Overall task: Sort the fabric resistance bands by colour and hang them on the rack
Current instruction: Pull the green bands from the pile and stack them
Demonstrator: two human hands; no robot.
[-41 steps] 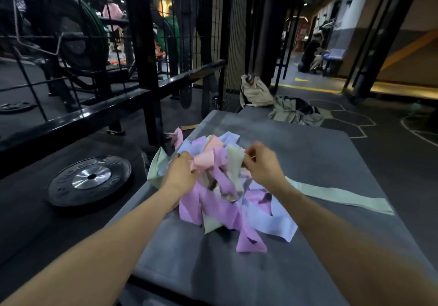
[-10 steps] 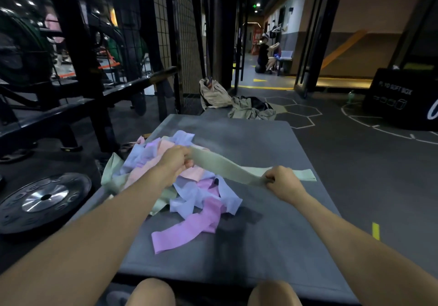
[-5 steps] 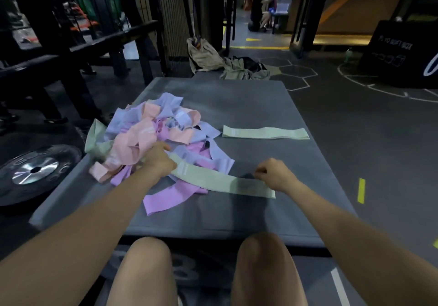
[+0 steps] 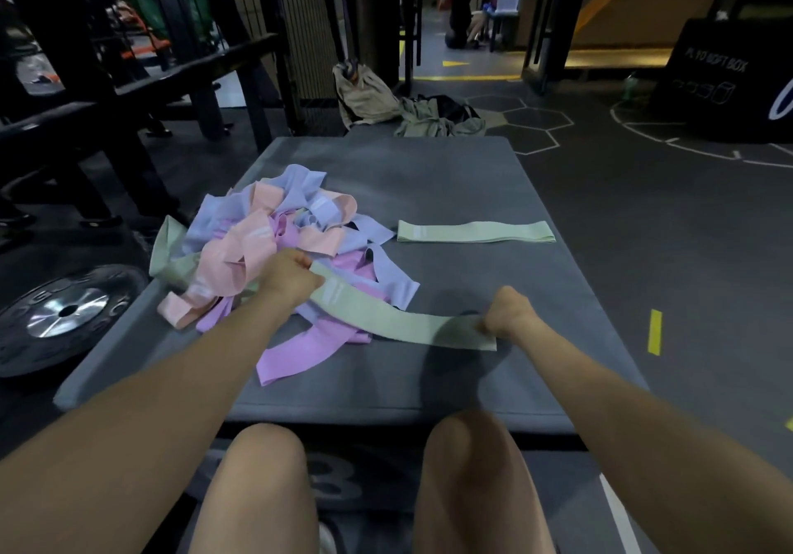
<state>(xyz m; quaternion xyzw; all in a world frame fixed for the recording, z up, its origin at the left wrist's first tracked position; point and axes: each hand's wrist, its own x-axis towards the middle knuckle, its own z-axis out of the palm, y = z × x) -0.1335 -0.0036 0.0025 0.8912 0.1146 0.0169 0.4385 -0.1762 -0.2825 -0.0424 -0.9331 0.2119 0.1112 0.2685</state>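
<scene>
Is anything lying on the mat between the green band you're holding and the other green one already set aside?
Nothing visible. The held green band, gripped by the left hand and right hand, is separated from the flat green band only by bare grey mat. The mixed pile sits to the left.

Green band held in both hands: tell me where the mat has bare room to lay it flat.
Bare mat lies beyond the flat green band, up to the far edge. Another strip runs between that band and the held green band. The near edge by the knees is bare too. The left side is crowded by the pile of bands.
</scene>
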